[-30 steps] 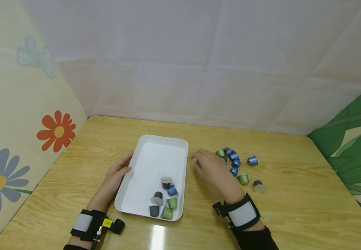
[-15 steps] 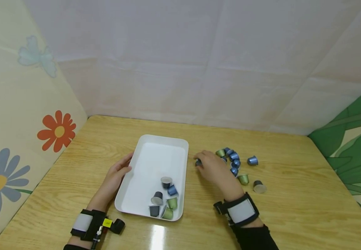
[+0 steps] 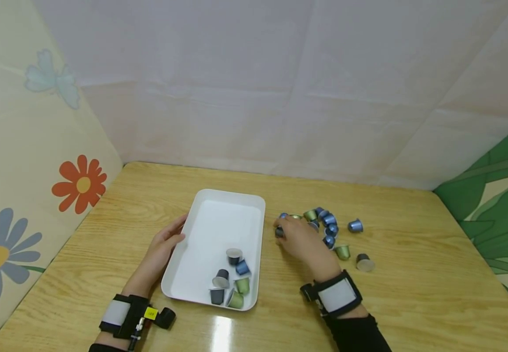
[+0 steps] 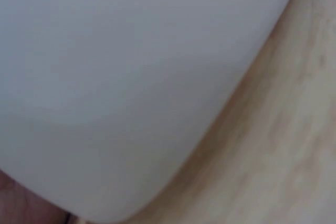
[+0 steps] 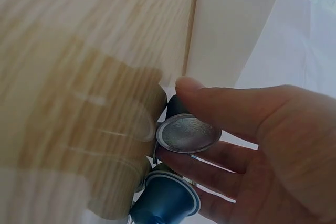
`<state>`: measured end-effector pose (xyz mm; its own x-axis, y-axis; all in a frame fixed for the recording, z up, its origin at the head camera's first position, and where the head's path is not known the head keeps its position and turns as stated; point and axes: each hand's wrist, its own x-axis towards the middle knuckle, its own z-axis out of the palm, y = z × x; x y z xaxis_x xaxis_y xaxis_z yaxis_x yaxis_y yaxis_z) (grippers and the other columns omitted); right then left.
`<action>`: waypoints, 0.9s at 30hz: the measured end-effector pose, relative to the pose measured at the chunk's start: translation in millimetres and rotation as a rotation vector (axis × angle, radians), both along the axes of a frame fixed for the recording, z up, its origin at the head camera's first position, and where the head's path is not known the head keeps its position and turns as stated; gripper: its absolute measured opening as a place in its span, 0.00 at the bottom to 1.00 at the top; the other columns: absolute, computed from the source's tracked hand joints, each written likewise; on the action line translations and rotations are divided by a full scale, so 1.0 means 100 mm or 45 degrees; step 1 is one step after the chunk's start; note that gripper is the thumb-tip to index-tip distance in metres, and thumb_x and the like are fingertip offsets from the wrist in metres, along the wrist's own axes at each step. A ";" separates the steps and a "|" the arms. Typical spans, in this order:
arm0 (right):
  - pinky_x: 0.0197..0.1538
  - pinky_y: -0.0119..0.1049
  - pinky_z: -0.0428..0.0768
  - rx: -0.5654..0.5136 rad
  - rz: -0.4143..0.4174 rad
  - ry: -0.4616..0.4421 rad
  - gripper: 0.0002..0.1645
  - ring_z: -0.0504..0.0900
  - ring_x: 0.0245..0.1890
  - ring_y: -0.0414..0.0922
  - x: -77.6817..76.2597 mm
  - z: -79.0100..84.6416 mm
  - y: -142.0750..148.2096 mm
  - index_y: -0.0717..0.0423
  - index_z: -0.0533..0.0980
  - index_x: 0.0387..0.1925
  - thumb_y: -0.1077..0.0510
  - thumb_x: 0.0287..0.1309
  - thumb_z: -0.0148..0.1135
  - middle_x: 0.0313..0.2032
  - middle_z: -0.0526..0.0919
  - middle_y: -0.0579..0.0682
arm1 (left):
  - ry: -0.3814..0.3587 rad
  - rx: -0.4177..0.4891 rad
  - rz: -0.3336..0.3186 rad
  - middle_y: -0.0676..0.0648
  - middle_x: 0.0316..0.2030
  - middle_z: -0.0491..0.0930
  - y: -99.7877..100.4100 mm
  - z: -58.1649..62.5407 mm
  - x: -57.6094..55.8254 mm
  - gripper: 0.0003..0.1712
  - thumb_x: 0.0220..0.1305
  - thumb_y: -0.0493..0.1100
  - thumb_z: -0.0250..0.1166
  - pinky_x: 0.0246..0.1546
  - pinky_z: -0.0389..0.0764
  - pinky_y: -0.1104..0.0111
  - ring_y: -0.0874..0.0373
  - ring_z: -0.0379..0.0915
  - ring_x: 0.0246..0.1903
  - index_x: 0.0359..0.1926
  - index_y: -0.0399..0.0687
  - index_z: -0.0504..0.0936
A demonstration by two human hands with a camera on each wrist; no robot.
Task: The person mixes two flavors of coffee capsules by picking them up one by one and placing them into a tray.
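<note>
My left hand [image 3: 165, 249] holds the left side of a white tray [image 3: 219, 195], thumb at the rim. In the left wrist view the pale tray wall [image 4: 136, 87] fills most of the picture. Inside the tray's near right part lie several coffee capsules, among them a blue capsule [image 3: 243, 267] and a green capsule [image 3: 243, 286]. Right of the tray, my right hand [image 3: 302, 239] pinches a dark coffee capsule [image 5: 189, 132] with a silver lid between thumb and fingers, low over the table. Just below it in the right wrist view is a blue capsule [image 5: 165, 198].
Several blue and green capsules cluster beyond my right hand, including a green capsule [image 3: 310, 215]. Farther right lie a single blue capsule [image 3: 355, 226], a green capsule [image 3: 343, 252] and a dark capsule [image 3: 365, 263]. A white cloth [image 3: 254, 98] hangs behind the wooden table [image 3: 412, 293].
My right hand reached the dark capsule and shifted slightly right and nearer, uncovering a blue and a green capsule beyond its fingers. The left hand and tray stay put.
</note>
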<state>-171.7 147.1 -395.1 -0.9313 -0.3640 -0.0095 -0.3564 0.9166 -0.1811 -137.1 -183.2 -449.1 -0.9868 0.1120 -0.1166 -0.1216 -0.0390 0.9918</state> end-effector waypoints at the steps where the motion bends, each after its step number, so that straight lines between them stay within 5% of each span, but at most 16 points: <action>1: 0.49 0.49 0.80 0.002 0.004 -0.004 0.20 0.81 0.47 0.54 0.00 0.00 0.00 0.57 0.79 0.52 0.58 0.58 0.71 0.48 0.82 0.55 | -0.001 0.001 0.000 0.43 0.75 0.55 0.00 0.00 0.00 0.30 0.76 0.36 0.46 0.52 0.71 0.78 0.50 0.54 0.70 0.76 0.44 0.57; 27: 0.49 0.49 0.80 0.003 0.015 -0.019 0.21 0.82 0.48 0.55 -0.01 0.02 0.02 0.56 0.78 0.53 0.58 0.57 0.71 0.49 0.82 0.56 | -0.014 -0.018 0.024 0.44 0.74 0.57 0.00 -0.03 -0.02 0.30 0.76 0.37 0.46 0.52 0.72 0.78 0.50 0.56 0.70 0.76 0.45 0.58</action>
<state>-173.0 149.3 -393.2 -0.9268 -0.3748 -0.0246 -0.3643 0.9129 -0.1841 -139.0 -182.9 -452.3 -0.9874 0.0916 -0.1291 -0.1321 -0.0275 0.9909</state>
